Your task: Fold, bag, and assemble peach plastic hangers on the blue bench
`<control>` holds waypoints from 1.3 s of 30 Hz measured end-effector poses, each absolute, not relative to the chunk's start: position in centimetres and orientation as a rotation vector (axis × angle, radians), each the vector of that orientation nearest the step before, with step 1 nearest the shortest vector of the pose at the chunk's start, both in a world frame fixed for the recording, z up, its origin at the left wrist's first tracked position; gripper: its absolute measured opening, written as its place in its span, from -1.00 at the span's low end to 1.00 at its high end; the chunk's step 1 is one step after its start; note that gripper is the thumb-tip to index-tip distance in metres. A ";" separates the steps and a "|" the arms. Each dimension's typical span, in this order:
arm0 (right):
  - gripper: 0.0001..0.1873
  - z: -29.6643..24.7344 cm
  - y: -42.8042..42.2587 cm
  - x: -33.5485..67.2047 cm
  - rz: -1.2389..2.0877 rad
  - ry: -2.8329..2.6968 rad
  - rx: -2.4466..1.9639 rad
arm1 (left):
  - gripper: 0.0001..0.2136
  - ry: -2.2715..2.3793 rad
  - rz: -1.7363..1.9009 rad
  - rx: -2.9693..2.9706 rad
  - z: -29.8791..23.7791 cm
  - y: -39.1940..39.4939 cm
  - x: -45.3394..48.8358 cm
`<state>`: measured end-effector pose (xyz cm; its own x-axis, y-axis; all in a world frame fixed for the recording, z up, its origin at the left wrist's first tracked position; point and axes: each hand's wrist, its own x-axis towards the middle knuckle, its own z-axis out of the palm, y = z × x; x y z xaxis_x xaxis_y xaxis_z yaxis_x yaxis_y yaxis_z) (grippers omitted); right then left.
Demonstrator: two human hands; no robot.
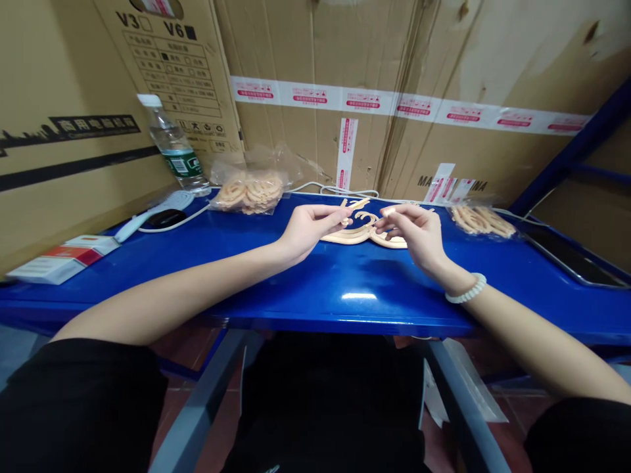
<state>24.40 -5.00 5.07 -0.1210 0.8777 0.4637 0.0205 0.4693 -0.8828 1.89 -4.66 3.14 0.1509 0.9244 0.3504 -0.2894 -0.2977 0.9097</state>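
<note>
Beige strip [355,205] pinched by left hand [308,230], just above curved beige pieces [362,236] near tabletop [315,289] far edge, mid-width. Long axis roughly left-right, free tip pointing right, slightly up, toward right hand [417,233], also closed in pinch on something small, unclear. Likely best: firm pinch near end, tips lined up.

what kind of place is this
Probably a warehouse or workshop bench: taped cardboard cartons stand behind a blue table, bags of tan plastic parts lie on it, and the left hand pinches one tan part.
</note>
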 end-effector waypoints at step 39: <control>-0.69 3.8 -4.7 24.5 1.389 -1.659 -0.882 | -0.63 0.686 1.258 1.526 0.5 -6.0 3.1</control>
